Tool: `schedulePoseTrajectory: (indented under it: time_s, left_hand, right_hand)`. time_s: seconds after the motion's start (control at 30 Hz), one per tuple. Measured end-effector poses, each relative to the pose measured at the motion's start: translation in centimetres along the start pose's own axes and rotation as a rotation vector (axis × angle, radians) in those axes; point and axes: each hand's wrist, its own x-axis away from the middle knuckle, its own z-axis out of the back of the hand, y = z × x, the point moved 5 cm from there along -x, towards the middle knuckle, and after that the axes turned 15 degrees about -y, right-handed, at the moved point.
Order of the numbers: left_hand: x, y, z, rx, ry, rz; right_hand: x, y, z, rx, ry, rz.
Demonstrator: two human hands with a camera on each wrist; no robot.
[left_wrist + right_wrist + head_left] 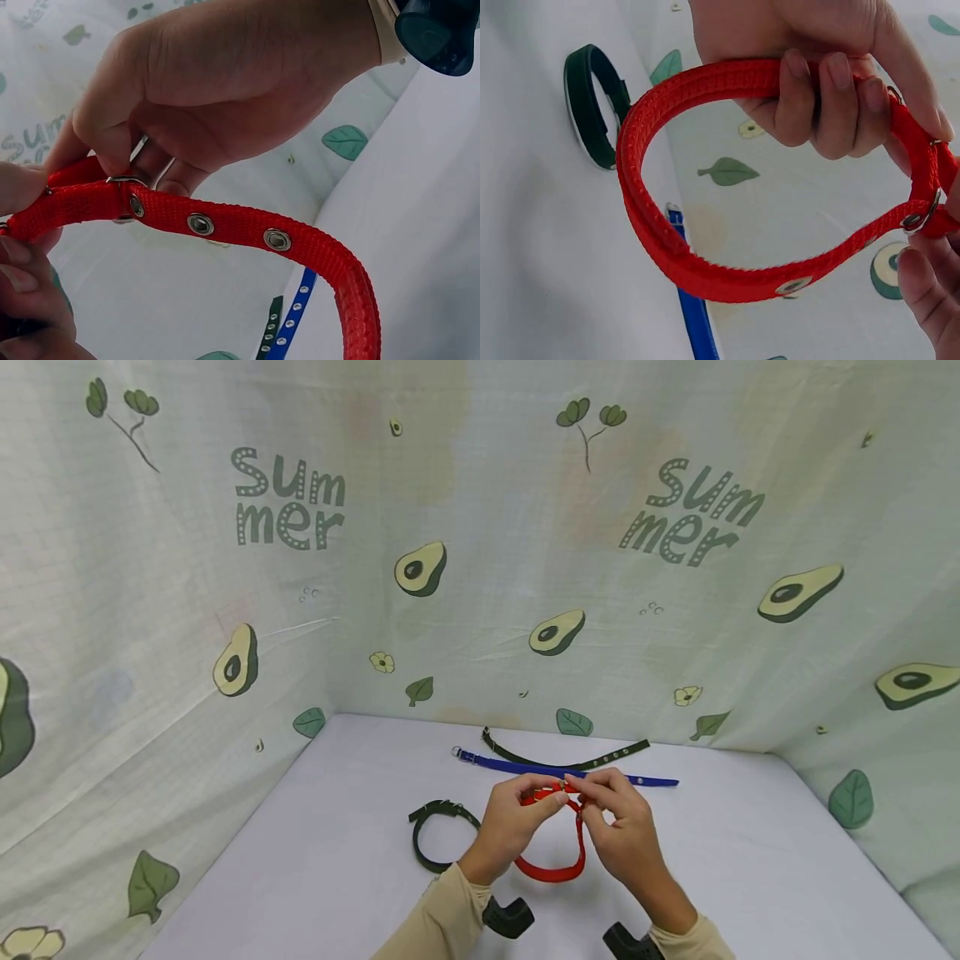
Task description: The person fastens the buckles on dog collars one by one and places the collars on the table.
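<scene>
A red webbing collar (551, 874) with metal eyelets is bent into a loop and held up over the table in both hands. My left hand (510, 818) pinches it near a metal ring (127, 180), thumb and fingertips on the strap. Opposite, my right hand (622, 831) has its thumb and index finger on the same stretch of webbing. In the right wrist view, that hand's other fingers (836, 97) curl over the collar's band. One eyeleted length runs through the ring; the fingers partly hide the buckle end.
Left of the hands, a dark green collar (420, 846) lies looped on the white table (322, 827). Behind them a blue collar (510, 767) and another dark green collar (615, 755) lie stretched out. A printed cloth (465, 668) hangs along the table's back and sides.
</scene>
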Motion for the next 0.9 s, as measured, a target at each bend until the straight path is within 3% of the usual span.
schedulePoseTrajectory:
  time_s: [0.2,0.43,0.7,0.9]
  left_hand:
    - [0.1,0.2,0.1,-0.016,0.006,-0.007]
    - [0.0,0.2,0.5,0.051,-0.001,-0.037]
    - [0.0,0.2,0.1,0.091,-0.070,-0.023]
    - [0.0,0.1,-0.2,0.065,-0.104,-0.046]
  right_hand:
    - [0.0,0.0,-0.4,-0.010,-0.037,-0.011]
    - [0.2,0.8,-0.8,-0.145,-0.063,-0.168]
    - [0.4,1.1,-1.7,-0.420,-0.153,-0.300]
    - [0.6,1.2,-2.2,-0.450,-0.172,-0.416]
